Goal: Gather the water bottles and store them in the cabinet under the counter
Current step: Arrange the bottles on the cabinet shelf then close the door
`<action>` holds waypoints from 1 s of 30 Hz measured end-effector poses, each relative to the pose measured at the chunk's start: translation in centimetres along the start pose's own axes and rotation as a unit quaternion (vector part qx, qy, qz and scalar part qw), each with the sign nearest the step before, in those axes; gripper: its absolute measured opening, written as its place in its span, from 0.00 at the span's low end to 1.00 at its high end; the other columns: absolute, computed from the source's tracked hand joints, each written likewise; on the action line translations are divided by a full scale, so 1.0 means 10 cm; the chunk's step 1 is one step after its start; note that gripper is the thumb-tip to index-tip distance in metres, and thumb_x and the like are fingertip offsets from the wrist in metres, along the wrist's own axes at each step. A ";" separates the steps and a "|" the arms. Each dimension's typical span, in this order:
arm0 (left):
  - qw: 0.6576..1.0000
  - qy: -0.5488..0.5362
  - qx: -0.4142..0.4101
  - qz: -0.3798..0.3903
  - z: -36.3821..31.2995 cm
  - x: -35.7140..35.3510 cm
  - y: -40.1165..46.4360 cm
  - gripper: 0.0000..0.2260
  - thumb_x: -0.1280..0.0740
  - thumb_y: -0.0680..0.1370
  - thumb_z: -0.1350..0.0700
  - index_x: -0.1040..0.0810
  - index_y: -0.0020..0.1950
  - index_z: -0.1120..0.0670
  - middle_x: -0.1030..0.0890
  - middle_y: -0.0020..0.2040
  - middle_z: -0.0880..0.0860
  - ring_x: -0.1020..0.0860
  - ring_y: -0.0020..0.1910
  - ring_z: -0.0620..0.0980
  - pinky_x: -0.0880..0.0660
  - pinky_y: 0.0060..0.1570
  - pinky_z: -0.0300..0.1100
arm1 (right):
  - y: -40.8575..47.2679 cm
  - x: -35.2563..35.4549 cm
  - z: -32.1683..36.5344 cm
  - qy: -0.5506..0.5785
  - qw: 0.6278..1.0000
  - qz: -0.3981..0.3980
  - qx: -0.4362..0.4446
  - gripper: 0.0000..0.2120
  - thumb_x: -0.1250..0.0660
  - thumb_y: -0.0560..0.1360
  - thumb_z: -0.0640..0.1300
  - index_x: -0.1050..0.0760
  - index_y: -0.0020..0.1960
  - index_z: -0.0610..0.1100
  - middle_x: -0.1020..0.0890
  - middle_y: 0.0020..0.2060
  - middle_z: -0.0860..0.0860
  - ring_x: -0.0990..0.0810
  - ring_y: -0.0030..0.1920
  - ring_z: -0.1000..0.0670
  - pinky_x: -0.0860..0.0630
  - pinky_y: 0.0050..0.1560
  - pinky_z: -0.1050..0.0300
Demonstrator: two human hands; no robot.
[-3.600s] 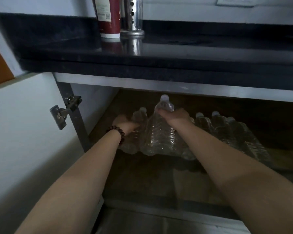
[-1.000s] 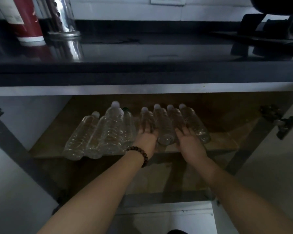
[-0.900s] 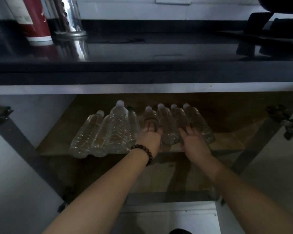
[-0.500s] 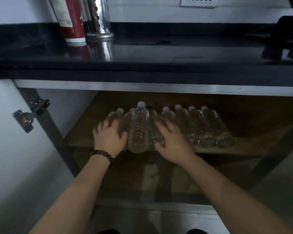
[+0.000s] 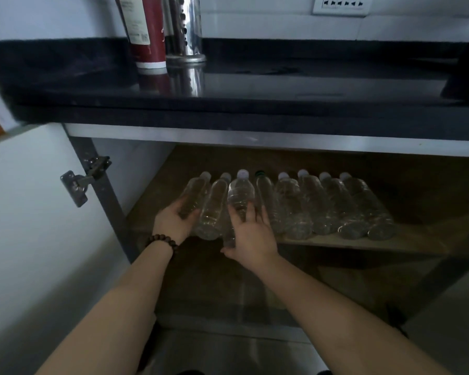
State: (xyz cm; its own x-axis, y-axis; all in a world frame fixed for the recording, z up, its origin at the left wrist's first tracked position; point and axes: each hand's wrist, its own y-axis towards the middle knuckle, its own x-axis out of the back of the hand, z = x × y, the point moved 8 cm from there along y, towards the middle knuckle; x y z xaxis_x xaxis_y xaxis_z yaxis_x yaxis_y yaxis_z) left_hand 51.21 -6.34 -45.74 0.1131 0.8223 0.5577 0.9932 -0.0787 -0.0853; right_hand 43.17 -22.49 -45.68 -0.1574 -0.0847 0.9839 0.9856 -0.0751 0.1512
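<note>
Several clear water bottles (image 5: pixel 322 204) lie side by side, caps pointing inward, on the wooden shelf (image 5: pixel 417 239) of the open cabinet under the counter. One bottle (image 5: pixel 240 192) rides on top of the row, left of the middle. My right hand (image 5: pixel 251 235) rests on its lower end with fingers stretched out and thumb spread. My left hand (image 5: pixel 176 223), with a bead bracelet at the wrist, cups the base of the leftmost bottle (image 5: pixel 195 192), fingers curled over it.
The black counter (image 5: pixel 255 85) overhangs the cabinet and carries a red container (image 5: pixel 146 31) and a steel holder (image 5: pixel 186 28). The white left door (image 5: pixel 38 212) stands open on its hinge (image 5: pixel 84 180). A lower shelf (image 5: pixel 228 288) lies beneath.
My view has swung left. Both hands moved from the right bottles to the left end of the row, and my left hand now curls round the leftmost bottle's base.
</note>
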 end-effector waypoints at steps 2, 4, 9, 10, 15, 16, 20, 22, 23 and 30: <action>1.000 -0.006 -0.013 -0.012 -0.01 0.03 -0.02 0.23 0.32 0.77 0.50 0.31 0.71 0.49 0.25 0.66 0.53 0.25 0.62 0.53 0.26 0.62 0.54 | -0.05 0.01 0.05 0.025 0.999 -0.017 -0.013 0.47 0.31 0.71 0.58 0.57 0.78 0.49 0.53 0.76 0.35 0.52 0.76 0.36 0.59 0.76 0.43; 0.998 -0.036 -0.022 -0.037 0.01 0.06 -0.08 0.22 0.32 0.78 0.52 0.30 0.71 0.50 0.24 0.65 0.52 0.24 0.61 0.52 0.25 0.61 0.52 | -0.10 0.00 0.09 0.054 0.997 -0.045 -0.028 0.44 0.32 0.72 0.56 0.53 0.78 0.47 0.52 0.76 0.36 0.52 0.77 0.38 0.57 0.76 0.42; 0.991 -0.083 -0.033 -0.096 0.13 0.15 -0.25 0.19 0.34 0.79 0.53 0.29 0.69 0.51 0.22 0.61 0.51 0.24 0.57 0.48 0.26 0.60 0.48 | -0.10 -0.05 0.15 0.128 0.983 -0.098 -0.086 0.39 0.32 0.73 0.58 0.46 0.77 0.48 0.49 0.76 0.41 0.48 0.76 0.40 0.46 0.74 0.45; 0.990 -0.083 -0.041 -0.108 0.13 0.17 -0.30 0.18 0.35 0.79 0.53 0.28 0.69 0.52 0.22 0.60 0.51 0.25 0.56 0.46 0.27 0.58 0.45 | -0.10 -0.06 0.14 0.142 0.980 -0.100 -0.100 0.38 0.32 0.73 0.56 0.46 0.77 0.49 0.49 0.77 0.42 0.48 0.76 0.40 0.44 0.74 0.45; 0.979 -0.108 -0.085 -0.149 0.01 0.26 -0.46 0.19 0.34 0.78 0.52 0.28 0.69 0.50 0.22 0.56 0.46 0.23 0.55 0.46 0.25 0.55 0.46 | -0.10 0.08 -0.02 0.235 0.954 -0.142 -0.122 0.33 0.29 0.72 0.51 0.38 0.74 0.51 0.38 0.74 0.48 0.37 0.73 0.47 0.35 0.71 0.51; 0.977 -0.107 -0.101 -0.155 -0.07 0.27 -0.48 0.19 0.34 0.78 0.52 0.28 0.69 0.50 0.23 0.54 0.45 0.24 0.55 0.46 0.25 0.57 0.47 | -0.11 0.15 -0.06 0.257 0.947 -0.151 -0.123 0.30 0.30 0.73 0.51 0.35 0.72 0.50 0.36 0.73 0.49 0.34 0.72 0.48 0.34 0.70 0.53; 0.972 -0.087 -0.152 -0.155 -0.48 0.17 -0.56 0.18 0.33 0.78 0.53 0.27 0.68 0.49 0.24 0.53 0.42 0.26 0.53 0.42 0.27 0.56 0.44 | -0.24 0.47 -0.21 0.322 0.920 -0.194 -0.113 0.24 0.30 0.73 0.46 0.28 0.68 0.48 0.30 0.70 0.50 0.31 0.70 0.51 0.35 0.69 0.58; 0.971 -0.083 -0.168 -0.146 -0.64 0.04 -0.58 0.17 0.33 0.78 0.53 0.26 0.67 0.48 0.24 0.54 0.42 0.25 0.55 0.43 0.28 0.57 0.44 | -0.34 0.60 -0.36 0.334 0.910 -0.215 -0.117 0.24 0.29 0.73 0.44 0.28 0.68 0.49 0.30 0.70 0.52 0.32 0.70 0.54 0.36 0.68 0.60; 0.972 -0.084 -0.171 -0.139 -0.71 -0.03 -0.58 0.17 0.33 0.77 0.52 0.26 0.67 0.48 0.23 0.56 0.43 0.25 0.57 0.45 0.28 0.58 0.45 | -0.40 0.68 -0.47 0.333 0.907 -0.228 -0.122 0.24 0.29 0.73 0.44 0.28 0.68 0.50 0.30 0.70 0.53 0.32 0.70 0.55 0.35 0.68 0.60; 0.980 -0.080 -0.147 -0.109 -1.14 -0.81 -0.67 0.19 0.33 0.77 0.49 0.28 0.68 0.46 0.23 0.62 0.51 0.26 0.59 0.47 0.29 0.57 0.43 | -0.78 1.04 -1.60 0.280 0.891 -0.288 -0.212 0.23 0.29 0.73 0.41 0.27 0.68 0.48 0.29 0.69 0.50 0.29 0.68 0.50 0.30 0.67 0.54</action>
State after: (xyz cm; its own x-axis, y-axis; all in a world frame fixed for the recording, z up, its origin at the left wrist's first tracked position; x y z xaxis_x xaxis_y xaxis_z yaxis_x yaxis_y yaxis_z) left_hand 43.89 -18.85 -40.28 -0.0854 0.9135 0.3977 0.9607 -0.0303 0.2759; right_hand 32.86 -38.65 -38.11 -0.7530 -0.3843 0.5341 0.6378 -0.6259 0.4488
